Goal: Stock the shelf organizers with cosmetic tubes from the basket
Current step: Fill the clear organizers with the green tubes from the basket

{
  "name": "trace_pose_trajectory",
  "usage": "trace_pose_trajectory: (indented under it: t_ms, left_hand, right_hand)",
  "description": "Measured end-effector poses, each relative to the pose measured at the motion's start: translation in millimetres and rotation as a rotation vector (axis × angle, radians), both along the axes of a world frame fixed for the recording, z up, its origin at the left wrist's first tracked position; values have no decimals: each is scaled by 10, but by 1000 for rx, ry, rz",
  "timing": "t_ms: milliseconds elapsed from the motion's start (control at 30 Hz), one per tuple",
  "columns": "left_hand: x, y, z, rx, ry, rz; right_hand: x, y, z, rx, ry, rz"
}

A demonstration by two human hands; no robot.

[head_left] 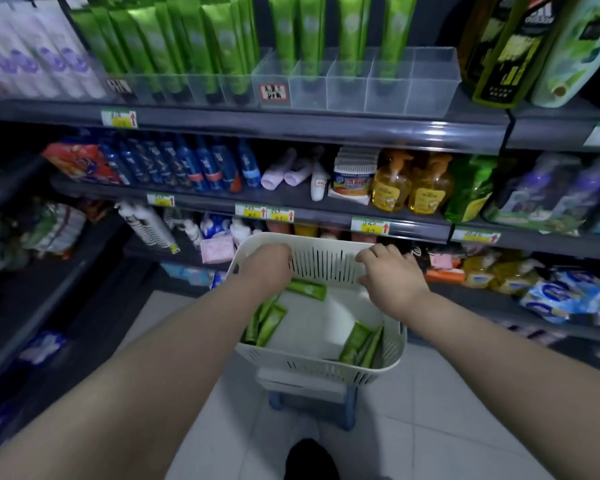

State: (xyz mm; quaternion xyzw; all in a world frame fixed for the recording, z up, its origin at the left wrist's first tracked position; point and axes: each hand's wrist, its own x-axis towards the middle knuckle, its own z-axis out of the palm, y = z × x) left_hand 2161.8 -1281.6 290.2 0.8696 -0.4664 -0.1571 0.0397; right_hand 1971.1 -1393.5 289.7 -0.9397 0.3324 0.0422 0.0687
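A cream slotted basket (321, 370) stands on a small stool in front of the shelves. Green cosmetic tubes lie in it: a bunch at the left (267, 322), one at the far side (309, 289), a bunch at the right (359, 344). My left hand (269, 266) dips into the far left corner, fingers curled down and hidden, right beside the far tube. My right hand (390, 275) hovers over the far right rim, fingers loosely bent, nothing in it. On the top shelf, clear organizers (388, 90) hold upright green tubes (310, 32); the rightmost compartment (430, 84) looks empty.
The blue stool (349, 407) rests on a pale tiled floor. White-and-purple tubes (32, 60) fill the top left, big bottles (510, 53) the top right. Blue bottles (187, 164) and yellow soap dispensers (413, 188) line the shelf below. My shoe (309, 459) is at the bottom.
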Motion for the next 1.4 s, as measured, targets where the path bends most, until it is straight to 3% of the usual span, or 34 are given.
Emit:
trace_pose_trajectory:
  t_ms: [433, 533, 900, 1200, 1400]
  left_hand:
    - [391, -368, -1268, 221, 282, -135]
    - [455, -319, -1536, 293, 343, -111]
    - [622, -337, -1911, 326, 414, -127]
    - [783, -241, -1877, 311, 379, -82]
    - [788, -295, -1799, 377, 304, 7]
  right_hand:
    - [482, -269, -1224, 291, 410, -190]
    - [502, -205, -1484, 285, 419, -180]
    - [397, 315, -2027, 584, 654, -208]
    - [424, 349, -2007, 559, 629, 23]
    - [565, 103, -1750, 585, 449, -22]
